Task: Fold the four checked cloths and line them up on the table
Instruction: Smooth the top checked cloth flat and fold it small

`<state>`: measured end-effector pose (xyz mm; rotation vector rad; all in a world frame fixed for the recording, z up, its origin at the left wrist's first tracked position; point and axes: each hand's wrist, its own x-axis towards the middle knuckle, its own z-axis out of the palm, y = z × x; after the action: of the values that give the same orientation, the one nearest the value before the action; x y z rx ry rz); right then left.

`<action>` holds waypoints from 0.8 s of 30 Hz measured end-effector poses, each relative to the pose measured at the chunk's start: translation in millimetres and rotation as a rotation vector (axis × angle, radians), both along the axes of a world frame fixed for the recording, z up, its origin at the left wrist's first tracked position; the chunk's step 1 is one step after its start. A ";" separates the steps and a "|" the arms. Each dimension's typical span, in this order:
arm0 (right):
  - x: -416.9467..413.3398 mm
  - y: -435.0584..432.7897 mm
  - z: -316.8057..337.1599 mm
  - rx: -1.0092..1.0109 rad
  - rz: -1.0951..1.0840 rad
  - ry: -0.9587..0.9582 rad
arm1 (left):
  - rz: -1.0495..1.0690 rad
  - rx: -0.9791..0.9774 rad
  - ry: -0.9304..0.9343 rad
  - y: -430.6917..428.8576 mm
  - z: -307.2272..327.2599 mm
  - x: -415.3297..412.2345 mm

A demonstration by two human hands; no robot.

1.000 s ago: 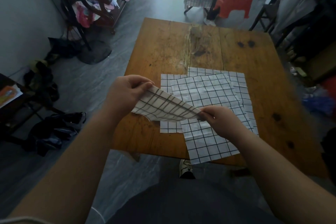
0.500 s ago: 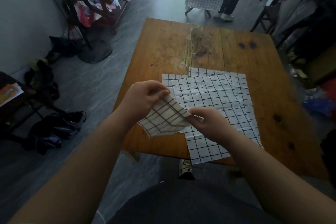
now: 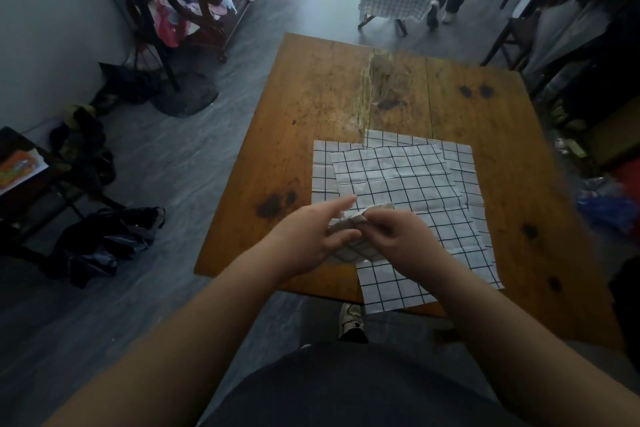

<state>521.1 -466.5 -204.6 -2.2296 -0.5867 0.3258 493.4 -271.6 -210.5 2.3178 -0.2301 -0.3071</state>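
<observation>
Now both hands meet just above the near part of the worktop (image 3: 311, 97), with the folded cloth (image 3: 353, 251) bunched small between them. The left hand (image 3: 308, 236) has a loose grip, fingers fairly straight over the top and thumb pinching from below. The right hand (image 3: 398, 236) has a tighter grip, its fingers curled round the cloth's upper corner. Under them the flat cloths (image 3: 398, 177) lie overlapped on the worktop, the nearest hanging over its front edge.
</observation>
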 end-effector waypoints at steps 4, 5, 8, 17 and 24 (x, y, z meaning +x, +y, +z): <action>-2.6 0.1 5.4 -0.022 0.012 -0.006 | -0.042 -0.020 -0.150 -1.5 -5.0 -4.8; -3.3 -0.6 6.8 -0.036 0.016 -0.020 | -0.037 -0.015 -0.172 -2.2 -4.5 -6.4; -6.5 -3.4 8.9 -0.080 0.016 -0.037 | 0.010 -0.016 -0.196 -2.6 -7.1 -10.0; -7.8 -14.5 3.6 -0.169 -0.128 -0.099 | 0.120 -0.305 -0.017 7.1 -7.4 -19.2; -10.5 -10.0 1.7 0.084 -0.170 0.021 | 0.194 -0.430 -0.003 17.4 -10.4 -25.2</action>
<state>510.7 -476.5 -202.9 -2.1744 -0.3895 0.2332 468.3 -254.2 -220.9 1.8972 -0.0626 -0.1397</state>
